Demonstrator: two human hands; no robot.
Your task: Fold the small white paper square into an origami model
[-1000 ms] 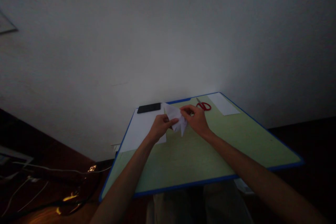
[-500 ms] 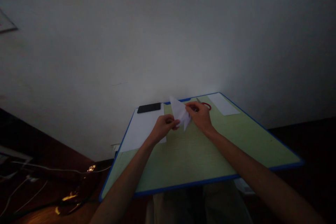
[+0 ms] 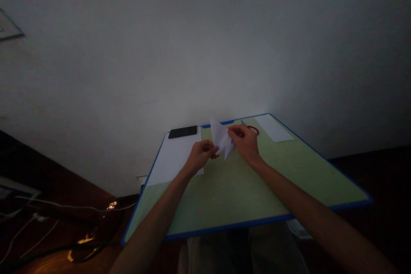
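Note:
A folded piece of white paper (image 3: 219, 134) is held up between my two hands above the middle of the table, one point upward and a smaller flap hanging down. My left hand (image 3: 201, 154) pinches its lower left edge between thumb and fingers. On the paper's right side, my right hand (image 3: 244, 139) is closed on it with thumb and forefinger. Just behind my right hand lie scissors (image 3: 253, 129) with red handles, partly hidden by that hand. The finer folds are too dim to make out.
The light green table (image 3: 244, 197) has a blue edge and stands against a grey wall. A white sheet (image 3: 170, 154) lies at its left with a black phone-like slab (image 3: 183, 132) on top. A white paper strip (image 3: 274, 128) lies back right. Cables (image 3: 77, 207) run at lower left.
Both hands keep their grip on the folded paper. The paper has turned very slightly between them, and the whole view has shifted a little.

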